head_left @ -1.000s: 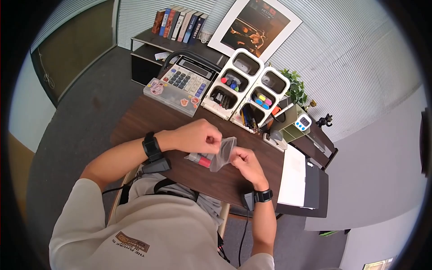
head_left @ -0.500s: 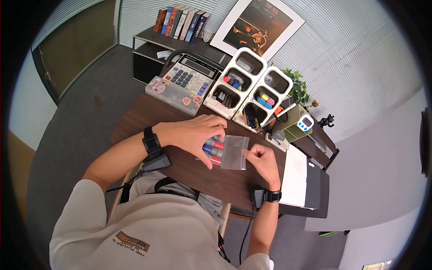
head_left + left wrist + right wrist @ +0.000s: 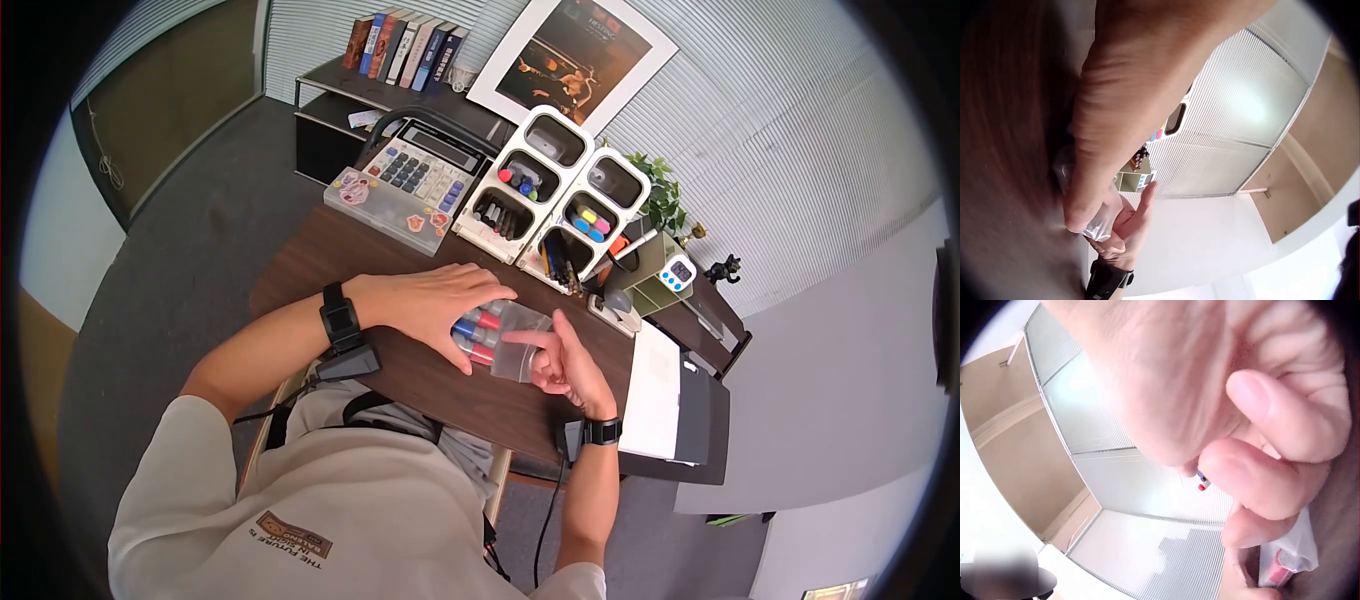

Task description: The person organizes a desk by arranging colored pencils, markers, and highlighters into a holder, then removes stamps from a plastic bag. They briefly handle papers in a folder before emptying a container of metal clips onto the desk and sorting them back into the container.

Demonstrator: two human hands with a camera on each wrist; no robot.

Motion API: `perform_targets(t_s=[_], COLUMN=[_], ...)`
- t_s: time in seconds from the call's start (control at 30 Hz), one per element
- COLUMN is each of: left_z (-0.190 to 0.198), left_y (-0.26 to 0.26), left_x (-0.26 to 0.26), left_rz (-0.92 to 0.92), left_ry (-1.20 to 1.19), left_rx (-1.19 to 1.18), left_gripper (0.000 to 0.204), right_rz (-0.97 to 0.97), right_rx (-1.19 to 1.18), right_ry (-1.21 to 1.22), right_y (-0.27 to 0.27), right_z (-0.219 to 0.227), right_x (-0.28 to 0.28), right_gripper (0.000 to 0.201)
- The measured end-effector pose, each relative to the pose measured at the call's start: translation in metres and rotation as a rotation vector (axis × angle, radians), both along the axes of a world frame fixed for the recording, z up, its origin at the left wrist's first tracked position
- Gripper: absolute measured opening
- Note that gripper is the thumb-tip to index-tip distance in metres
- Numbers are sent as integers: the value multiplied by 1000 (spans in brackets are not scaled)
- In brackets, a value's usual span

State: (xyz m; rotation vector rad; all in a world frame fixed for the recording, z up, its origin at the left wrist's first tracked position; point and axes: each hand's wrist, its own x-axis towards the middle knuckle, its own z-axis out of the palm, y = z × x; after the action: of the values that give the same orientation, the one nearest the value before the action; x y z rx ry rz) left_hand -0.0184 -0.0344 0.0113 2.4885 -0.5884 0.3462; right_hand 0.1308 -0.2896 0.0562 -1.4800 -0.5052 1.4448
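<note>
A clear plastic bag (image 3: 514,362) lies on the desk with several markers (image 3: 467,328) in it, their red and blue parts showing through. My left hand (image 3: 425,308) spans the filled end, thumb along the near side and fingers at the far side, holding it between them. In the left wrist view the thumb rests beside the crinkled plastic. At the bag's flat right end is my right hand (image 3: 570,365), its index finger stretched left over the plastic and thumb raised. Its other fingers (image 3: 1260,478) are bent toward the palm.
Behind the hands stand a white pen organizer (image 3: 535,190), a calculator (image 3: 425,175) and a stickered clear case (image 3: 385,212). White paper (image 3: 650,390) lies at the right. A green holder with a small timer (image 3: 678,272) stands at the back right.
The bag now lies flat, where it was held raised a second ago. My left hand has spread over the markers. My right hand has turned, stretching its index finger over the bag's end.
</note>
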Motion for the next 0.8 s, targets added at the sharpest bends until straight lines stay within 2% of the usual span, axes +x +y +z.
perform_targets(t_s=[0.03,0.1,0.23,0.3,0.43,0.53,0.6,0.63,0.7,0.73,0.8], left_z=[0,0,-1,0,-3,-2,0,-1,-6,-5,-1], left_y=[0,-1,0,0,-1,0,1,1,2,2,4], left_x=[0,0,0,0,2,1,0,0,2,1,0], left_rz=[0,-6,3,-8,7,33,58,60,54,55,59], left_ry=[0,-4,9,5,9,-21,-28,-29,-96,-95,-38], left_rx=[1,2,6,-23,-7,18,18,15,13,12,30], left_gripper=[105,104,102,101,98,92,87,87,84,84,84], right_rz=[0,-7,-42,-140,-152,-96,20,22,29,29,173], right_rx=[1,1,-24,83,161,161,216,214,156,155,198], right_ry=[0,-308,-297,-141,-33,-38,200,200,10,10,-283], right_y=[1,4,6,-2,-10,-11,-9,-9,-9,-9,-8], right_z=[-3,-14,-8,-4,-9,-8,0,0,-4,-6,-10], right_x=[-2,-8,-8,3,11,8,2,1,0,0,1], right_gripper=[44,38,34,31,31,37,52,52,67,67,60])
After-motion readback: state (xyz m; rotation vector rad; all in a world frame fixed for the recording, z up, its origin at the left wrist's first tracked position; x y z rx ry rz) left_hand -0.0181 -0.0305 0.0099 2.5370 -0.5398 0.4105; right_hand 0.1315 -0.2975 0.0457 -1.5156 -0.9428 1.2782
